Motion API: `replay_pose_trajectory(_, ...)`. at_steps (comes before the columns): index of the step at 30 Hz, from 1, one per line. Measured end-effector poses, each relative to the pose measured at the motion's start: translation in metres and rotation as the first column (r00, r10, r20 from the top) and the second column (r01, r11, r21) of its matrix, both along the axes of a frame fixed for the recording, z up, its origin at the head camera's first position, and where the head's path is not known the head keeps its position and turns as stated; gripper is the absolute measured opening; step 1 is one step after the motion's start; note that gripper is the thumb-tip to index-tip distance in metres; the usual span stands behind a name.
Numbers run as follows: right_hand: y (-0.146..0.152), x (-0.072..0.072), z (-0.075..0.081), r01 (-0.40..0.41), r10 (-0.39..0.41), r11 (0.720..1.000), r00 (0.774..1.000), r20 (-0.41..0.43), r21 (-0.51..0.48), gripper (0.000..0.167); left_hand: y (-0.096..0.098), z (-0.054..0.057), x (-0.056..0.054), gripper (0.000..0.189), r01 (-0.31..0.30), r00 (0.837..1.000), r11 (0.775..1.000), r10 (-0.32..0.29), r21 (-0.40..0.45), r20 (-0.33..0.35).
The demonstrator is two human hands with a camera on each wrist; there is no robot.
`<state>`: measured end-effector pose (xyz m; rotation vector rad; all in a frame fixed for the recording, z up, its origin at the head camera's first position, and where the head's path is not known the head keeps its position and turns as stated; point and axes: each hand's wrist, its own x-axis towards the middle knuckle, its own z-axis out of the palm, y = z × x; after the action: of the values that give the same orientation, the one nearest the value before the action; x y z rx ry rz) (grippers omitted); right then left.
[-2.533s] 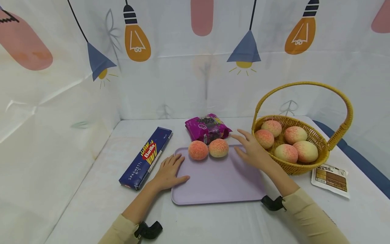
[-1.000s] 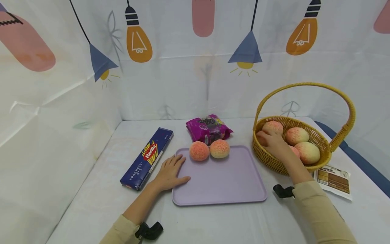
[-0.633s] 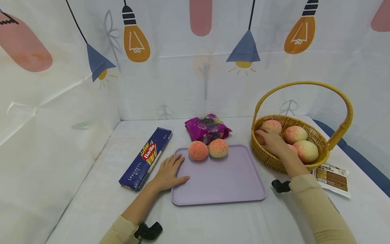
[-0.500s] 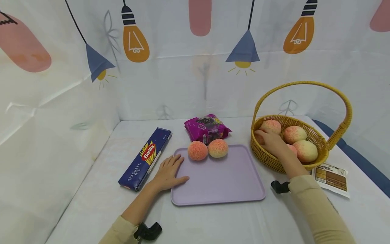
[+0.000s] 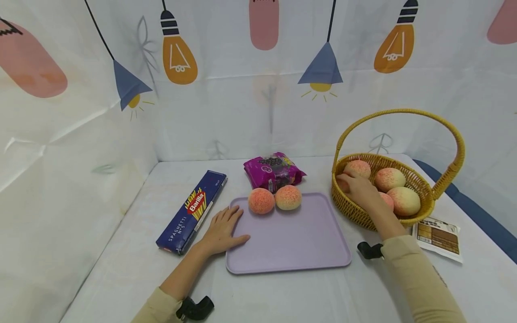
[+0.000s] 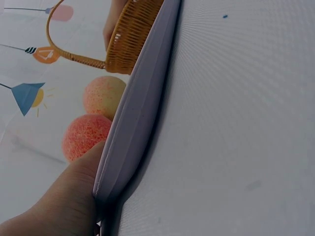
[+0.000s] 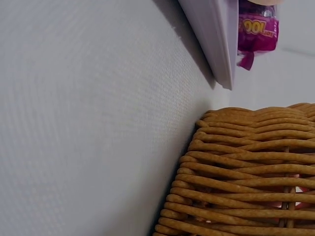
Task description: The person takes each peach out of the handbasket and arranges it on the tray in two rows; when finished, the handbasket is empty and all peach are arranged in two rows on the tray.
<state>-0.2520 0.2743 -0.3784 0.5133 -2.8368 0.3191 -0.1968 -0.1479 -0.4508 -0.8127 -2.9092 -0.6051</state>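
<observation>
Spaghetti box (image 5: pixel 191 213) left of tray (image 5: pixel 288 237), basket (image 5: pixel 350 211) right; peaches (image 5: pixel 261 201) on tray and in basket; bag (image 5: pixel 272 170) behind tray.

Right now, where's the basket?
In the head view, the basket stands at the right of the table, just right of the tray, with the right hand in it and a flat packet by its near right side.

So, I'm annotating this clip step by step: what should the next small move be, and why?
Probably lift the peach up out of the basket: the right hand's fingers curl over it, the left hand rests on the tray's left edge, and much of the tray is bare.
</observation>
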Motion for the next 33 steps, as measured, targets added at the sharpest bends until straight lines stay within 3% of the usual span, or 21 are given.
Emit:
replay_pose_trajectory(12, -0.006, 0.008, 0.002, 0.028, -0.041, 0.992, 0.993, -0.109, -0.123, 0.035, -0.003, 0.000, 0.002, 0.082, -0.012, 1.000, 1.000, 0.012, 0.000, 0.011)
replay_pose_trajectory(19, 0.001, 0.015, 0.007, 0.115, -0.131, 0.975, 0.989, -0.073, -0.189, 0.041, 0.000, 0.001, 0.000, 0.083, -0.008, 1.000, 1.000, 0.008, -0.001, 0.008)
replay_pose_trajectory(22, 0.001, 0.016, 0.009, 0.126, -0.148, 0.971, 0.984, -0.095, -0.206, 0.044, 0.001, 0.003, -0.001, 0.083, -0.010, 1.000, 1.000, 0.010, -0.004, 0.011)
replay_pose_trajectory(33, -0.008, 0.026, 0.010, 0.014, -0.105, 0.950, 0.956, -0.274, -0.313, 0.044, 0.002, 0.001, 0.000, 0.082, -0.006, 1.000, 1.000, 0.006, -0.006, 0.021)
